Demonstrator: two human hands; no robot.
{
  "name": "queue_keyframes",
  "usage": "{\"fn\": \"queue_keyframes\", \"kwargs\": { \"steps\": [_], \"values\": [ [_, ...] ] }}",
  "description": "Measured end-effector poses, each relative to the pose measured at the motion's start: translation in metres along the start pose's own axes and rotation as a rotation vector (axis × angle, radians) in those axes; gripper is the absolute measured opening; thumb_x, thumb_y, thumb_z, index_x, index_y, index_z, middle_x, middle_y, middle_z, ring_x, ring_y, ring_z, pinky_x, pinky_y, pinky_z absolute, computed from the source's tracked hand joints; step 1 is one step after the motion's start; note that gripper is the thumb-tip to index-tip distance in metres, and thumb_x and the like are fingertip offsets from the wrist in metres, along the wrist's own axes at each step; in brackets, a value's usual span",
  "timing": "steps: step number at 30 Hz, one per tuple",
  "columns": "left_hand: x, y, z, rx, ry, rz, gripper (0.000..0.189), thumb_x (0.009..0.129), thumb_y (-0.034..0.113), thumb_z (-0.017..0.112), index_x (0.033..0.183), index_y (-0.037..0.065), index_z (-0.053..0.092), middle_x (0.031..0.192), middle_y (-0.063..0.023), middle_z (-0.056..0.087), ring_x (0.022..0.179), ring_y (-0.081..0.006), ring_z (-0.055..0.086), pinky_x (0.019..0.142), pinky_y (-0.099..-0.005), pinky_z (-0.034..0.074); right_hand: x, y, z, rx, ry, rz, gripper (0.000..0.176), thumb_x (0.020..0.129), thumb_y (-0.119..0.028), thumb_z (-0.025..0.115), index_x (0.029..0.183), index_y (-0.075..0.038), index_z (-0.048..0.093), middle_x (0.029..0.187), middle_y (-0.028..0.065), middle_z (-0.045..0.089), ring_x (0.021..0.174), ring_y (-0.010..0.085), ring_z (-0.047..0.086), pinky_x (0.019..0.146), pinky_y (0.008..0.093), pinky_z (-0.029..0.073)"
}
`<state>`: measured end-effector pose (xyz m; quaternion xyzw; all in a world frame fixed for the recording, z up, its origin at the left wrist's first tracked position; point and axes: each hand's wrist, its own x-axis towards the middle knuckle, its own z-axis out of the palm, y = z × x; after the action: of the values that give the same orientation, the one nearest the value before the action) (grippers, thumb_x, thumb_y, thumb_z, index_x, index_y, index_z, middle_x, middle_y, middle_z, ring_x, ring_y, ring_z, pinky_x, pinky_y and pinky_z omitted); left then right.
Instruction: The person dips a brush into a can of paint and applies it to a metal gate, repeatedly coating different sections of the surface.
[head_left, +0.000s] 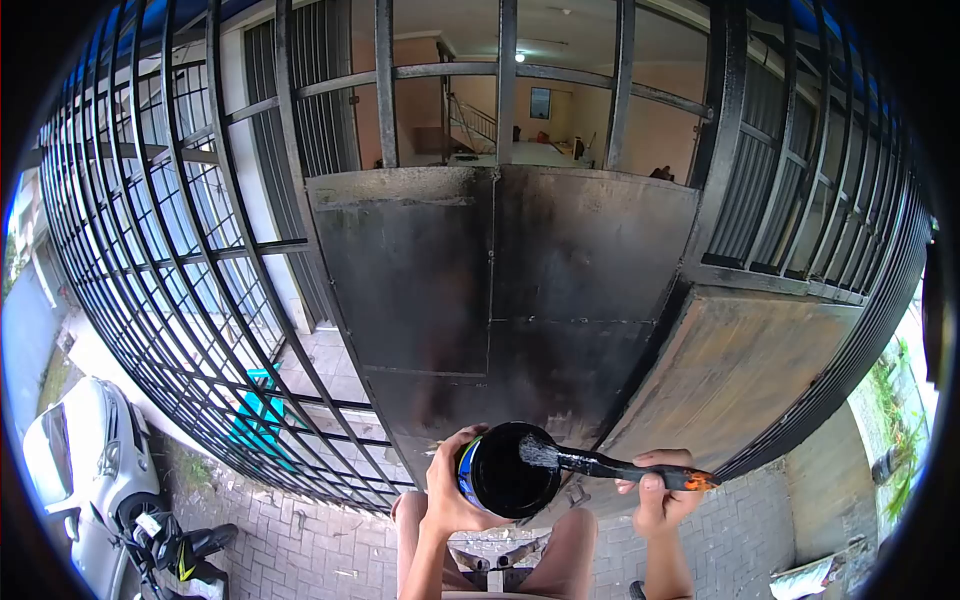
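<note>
My left hand [447, 490] is wrapped round the side of a paint can [512, 493] whose inside is black, with a strip of blue label showing. In my right hand [662, 500] is a paintbrush [610, 467], gripped by its dark handle, which has an orange patch near the end. The brush's bristles [537, 452] lie over the can's opening; whether they touch the paint cannot be told. Just beyond the can stands a metal gate panel [580, 260], coated unevenly in black, with brownish patches near its top edge.
Black bars [175, 200] rise on both sides of the panel. A brownish, streaked panel [760, 350] adjoins at the right. Behind the bars at left is a green plastic stool [262, 415]. A white car [95, 460] and a motorcycle [180, 555] stand on the left paving.
</note>
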<state>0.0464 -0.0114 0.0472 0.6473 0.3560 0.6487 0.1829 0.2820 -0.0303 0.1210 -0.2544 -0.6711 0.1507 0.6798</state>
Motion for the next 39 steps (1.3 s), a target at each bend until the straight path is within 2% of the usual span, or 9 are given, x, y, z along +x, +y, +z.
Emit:
{"fn": "queue_keyframes", "kwargs": {
  "steps": [1,4,7,8,15,19,27,37,39],
  "values": [
    [-0.001,0.0,0.002,-0.013,0.002,0.006,0.098,0.038,0.025,0.091,0.119,0.0,0.043,0.117,-0.0212,0.058,0.107,-0.0326,0.061,0.096,-0.0399,0.045,0.001,0.0,-0.002,0.013,0.007,-0.031,0.017,0.088,-0.009,0.059,0.091,0.007,0.056,0.067,0.0098,0.063,0.053,0.0133,0.063,0.051,0.0238,0.052],
    [-0.001,0.001,0.005,-0.008,-0.019,0.003,0.099,0.039,0.025,0.091,0.12,0.0,0.041,0.117,-0.0218,0.058,0.107,-0.0331,0.061,0.096,-0.04,0.045,0.003,-0.005,-0.005,0.029,-0.031,0.022,0.022,0.09,-0.013,0.058,0.096,0.007,0.053,0.064,0.0103,0.062,0.051,0.0137,0.06,0.051,0.0245,0.051],
    [0.0,0.003,0.009,-0.084,-0.031,-0.048,0.101,0.039,0.024,0.092,0.122,0.0,0.039,0.117,-0.0217,0.058,0.107,-0.0322,0.061,0.096,-0.0397,0.046,-0.003,-0.006,0.013,0.031,0.276,0.015,0.033,0.094,-0.028,0.053,0.096,0.004,0.048,0.062,0.0087,0.055,0.044,0.0122,0.051,0.045,0.0224,0.044],
    [0.001,0.005,0.007,-0.058,-0.053,-0.063,0.103,0.039,0.024,0.092,0.123,0.0,0.037,0.116,-0.0206,0.059,0.107,-0.0306,0.061,0.096,-0.0393,0.046,-0.005,-0.005,0.009,0.073,0.272,0.048,0.031,0.096,-0.028,0.05,0.101,0.002,0.047,0.064,0.0075,0.055,0.044,0.0118,0.049,0.043,0.021,0.04],
    [0.002,0.011,-0.011,-0.149,0.01,-0.135,0.106,0.04,0.022,0.092,0.125,-0.002,0.035,0.116,-0.0178,0.058,0.109,-0.0259,0.059,0.097,-0.0384,0.045,-0.007,0.0,-0.004,0.648,0.76,0.67,0.02,0.092,-0.027,0.056,0.103,-0.011,0.052,0.068,0.0028,0.059,0.053,0.0099,0.054,0.046,0.0194,0.039],
    [-0.013,0.012,-0.036,-0.083,-0.025,-0.12,0.107,0.04,0.021,0.092,0.127,-0.002,0.034,0.117,-0.0173,0.057,0.11,-0.0257,0.058,0.098,-0.0384,0.044,-0.026,0.011,-0.016,0.796,0.554,0.762,0.018,0.091,-0.029,0.056,0.103,-0.015,0.053,0.067,0.0038,0.059,0.056,0.0084,0.054,0.048,0.0182,0.039],
    [-0.072,0.025,-0.07,-0.035,0.012,-0.253,0.109,0.038,0.022,0.093,0.127,-0.002,0.034,0.119,-0.0166,0.055,0.113,-0.0257,0.055,0.099,-0.0394,0.041,-0.055,0.026,-0.015,0.894,0.556,0.958,0.017,0.093,-0.028,0.055,0.102,-0.014,0.054,0.07,0.0043,0.061,0.052,0.009,0.051,0.047,0.0194,0.039],
    [-0.088,0.027,-0.105,0.178,0.105,-0.324,0.1,0.039,0.023,0.09,0.122,-0.002,0.04,0.114,-0.0154,0.058,0.105,-0.0258,0.06,0.093,-0.0381,0.046,-0.063,0.029,-0.018,0.818,0.568,0.971,0.022,0.094,-0.029,0.054,0.108,-0.012,0.056,0.068,0.0037,0.058,0.049,0.0067,0.047,0.041,0.0177,0.034],
    [-0.087,0.026,-0.104,0.201,0.131,-0.308,0.101,0.039,0.022,0.09,0.123,-0.002,0.04,0.113,-0.0157,0.058,0.105,-0.0258,0.059,0.093,-0.0382,0.046,-0.062,0.026,-0.015,0.786,0.527,0.935,0.023,0.093,-0.031,0.054,0.105,-0.011,0.054,0.07,0.0054,0.059,0.051,0.0095,0.05,0.043,0.0205,0.037]
  ]
}}
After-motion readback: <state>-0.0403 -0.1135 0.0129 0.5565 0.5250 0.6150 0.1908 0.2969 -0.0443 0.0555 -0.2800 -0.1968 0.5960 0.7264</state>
